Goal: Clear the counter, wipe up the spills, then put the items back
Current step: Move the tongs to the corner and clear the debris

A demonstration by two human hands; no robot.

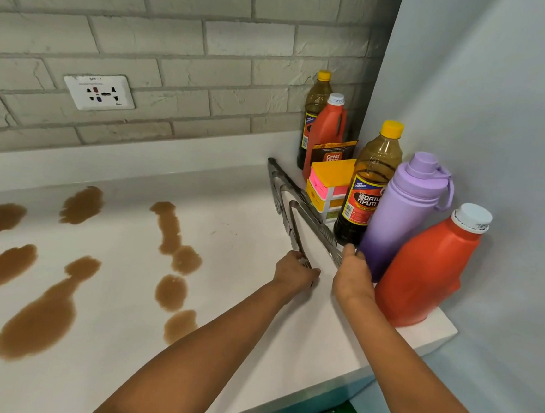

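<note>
both hands grip metal tongs on the white counter: left hand, right hand; brown spills alongside

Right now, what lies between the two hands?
Head view: bare white counter between left hand and right hand, each holding an end of the metal tongs.

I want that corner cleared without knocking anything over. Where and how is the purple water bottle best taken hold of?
Probably around the mid-body of the purple water bottle, coming from the open counter side. It stands upright, with the soy sauce bottle close on one side, the red jug on the other and the wall behind. The carry loop at its lid is a top-down alternative.
</note>
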